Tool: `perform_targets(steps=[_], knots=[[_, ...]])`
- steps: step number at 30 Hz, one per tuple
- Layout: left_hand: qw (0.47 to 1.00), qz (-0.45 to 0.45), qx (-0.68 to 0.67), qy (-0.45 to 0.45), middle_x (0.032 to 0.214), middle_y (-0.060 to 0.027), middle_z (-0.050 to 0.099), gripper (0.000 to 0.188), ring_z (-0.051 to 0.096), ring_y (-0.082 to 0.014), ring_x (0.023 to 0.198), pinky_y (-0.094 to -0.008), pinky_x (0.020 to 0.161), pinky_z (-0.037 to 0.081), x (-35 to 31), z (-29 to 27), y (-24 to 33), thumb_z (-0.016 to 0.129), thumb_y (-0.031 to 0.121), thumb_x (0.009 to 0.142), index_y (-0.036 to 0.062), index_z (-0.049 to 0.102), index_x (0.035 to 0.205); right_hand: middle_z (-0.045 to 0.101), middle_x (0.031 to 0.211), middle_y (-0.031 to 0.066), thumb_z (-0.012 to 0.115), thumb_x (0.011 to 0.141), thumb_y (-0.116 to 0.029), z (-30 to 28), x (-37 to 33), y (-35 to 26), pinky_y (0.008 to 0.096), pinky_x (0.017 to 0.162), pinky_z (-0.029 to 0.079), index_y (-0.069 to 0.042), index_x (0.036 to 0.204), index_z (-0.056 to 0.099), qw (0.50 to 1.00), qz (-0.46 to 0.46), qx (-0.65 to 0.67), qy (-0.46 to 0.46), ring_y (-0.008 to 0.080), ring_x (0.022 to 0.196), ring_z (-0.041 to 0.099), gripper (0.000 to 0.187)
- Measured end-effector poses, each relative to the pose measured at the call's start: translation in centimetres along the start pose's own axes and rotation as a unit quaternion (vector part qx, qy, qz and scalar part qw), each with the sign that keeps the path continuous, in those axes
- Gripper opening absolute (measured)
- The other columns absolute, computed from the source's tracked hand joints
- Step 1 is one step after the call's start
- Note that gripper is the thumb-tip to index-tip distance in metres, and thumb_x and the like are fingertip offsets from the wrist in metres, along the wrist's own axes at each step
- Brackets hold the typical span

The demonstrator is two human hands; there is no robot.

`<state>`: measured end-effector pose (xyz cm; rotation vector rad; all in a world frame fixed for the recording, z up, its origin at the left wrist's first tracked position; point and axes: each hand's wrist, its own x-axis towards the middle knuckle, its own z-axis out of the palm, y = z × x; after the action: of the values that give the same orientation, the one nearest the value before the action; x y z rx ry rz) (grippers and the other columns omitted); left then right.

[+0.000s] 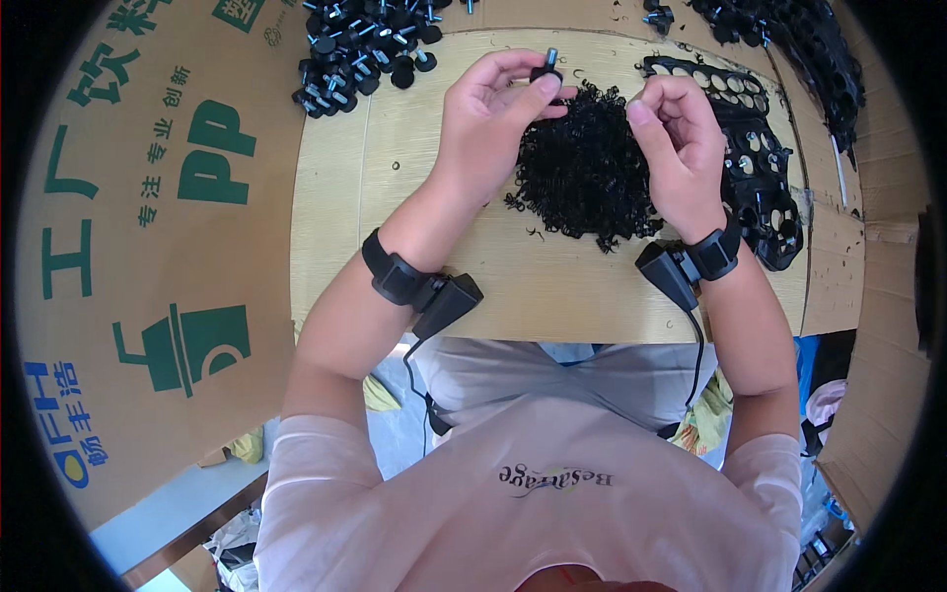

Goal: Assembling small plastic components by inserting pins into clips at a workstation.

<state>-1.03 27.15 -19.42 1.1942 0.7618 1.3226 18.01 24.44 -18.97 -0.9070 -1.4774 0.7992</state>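
Observation:
A small black round-headed screw (549, 65), its metal shank pointing up, is pinched between the thumb and fingers of my left hand (485, 123). To its right, my right hand (683, 153) is closed, thumb against curled fingers. Whatever the right fingertips hold, if anything, is too small to make out. Between and below both hands lies a heap of black curly rubber scraps (587, 173). Past the right hand are black sheets with round holes (764, 202), a few screws still sitting in them.
A pile of black-headed screws (360, 54) lies at the far left of the pale wooden board (434, 286). More perforated black sheet (819, 64) is heaped at the far right. A tall printed cardboard panel (148, 266) stands along the left, and cardboard (883, 326) borders the right.

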Motion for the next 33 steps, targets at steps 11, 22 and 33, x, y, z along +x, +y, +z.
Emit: perform_targets(steps=[11, 22, 33], knots=[[0.993, -0.016, -0.049, -0.111, 0.112, -0.0132, 0.064, 0.026, 0.063, -0.0177, 0.103, -0.0338, 0.092, 0.051, -1.4, 1.0, -0.3, 0.051, 0.017, 0.099, 0.0027, 0.046, 0.120, 0.056, 0.096, 0.0048, 0.069, 0.082, -0.006, 0.5, 0.6, -0.2, 0.0237, 0.068, 0.044, -0.006, 0.114, 0.061, 0.986, -0.097, -0.112, -0.081, 0.0119, 0.073, 0.050, 0.033], [0.997, 0.044, 0.030, -0.059, 0.100, -0.0100, 0.065, 0.024, 0.063, -0.0138, 0.092, -0.0280, 0.081, 0.052, -1.2, 1.1, -0.5, 0.057, 0.008, 0.095, -0.0004, 0.053, 0.116, 0.061, 0.104, 0.0077, 0.060, 0.090, -0.011, 0.4, 0.1, 0.4, 0.0267, 0.076, 0.048, -0.005, 0.113, 0.063, 0.997, -0.030, -0.048, -0.061, 0.0162, 0.083, 0.059, 0.024], [0.999, 0.012, 0.026, -0.042, 0.089, -0.0129, 0.069, 0.016, 0.066, -0.0145, 0.077, -0.0265, 0.068, 0.056, -1.5, 0.9, 0.0, 0.060, 0.005, 0.092, -0.0047, 0.062, 0.104, 0.065, 0.093, 0.0056, 0.057, 0.092, -0.007, 1.0, -0.3, 0.3, 0.0248, 0.078, 0.047, -0.003, 0.117, 0.059, 0.998, 0.016, 0.000, -0.057, 0.0113, 0.083, 0.059, 0.026]])
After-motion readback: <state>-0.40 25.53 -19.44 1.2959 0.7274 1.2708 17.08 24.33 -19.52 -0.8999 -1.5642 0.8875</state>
